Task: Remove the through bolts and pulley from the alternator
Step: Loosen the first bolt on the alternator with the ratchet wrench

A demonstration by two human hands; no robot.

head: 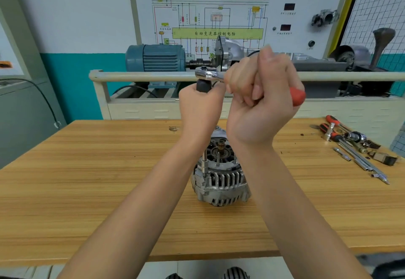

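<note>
The wooden desk is carrying the whole job, and the alternator is standing on it near the middle, between the two forearms, with its open end facing up and nothing clamping it down. Off to the right, well apart from it, a cluster of spare tools is lying on the desk, red-handled drivers, sockets and extension bars among them. Above the alternator, the right hand is wrapping closed round the red handle of a ratchet, whose chrome head is pointing left, while the left hand is gripping the dark piece directly under that head, steadying the top of the drive. A slim extension bar is showing lower down, reaching to the rim of the housing, where it is most likely sitting on one of the through bolts, though the bolt head itself is hidden. To do this step well, the left hand should be keeping that long bar straight up and down and pressing gently along its line, since any lean is likely to let the socket slip and round the bolt. The right hand should be swinging the handle in short, level arcs, not dragging sideways, because the unclamped body is likely to twist or tip on the desk. The pulley is not visible from here, presumably being underneath.
</note>
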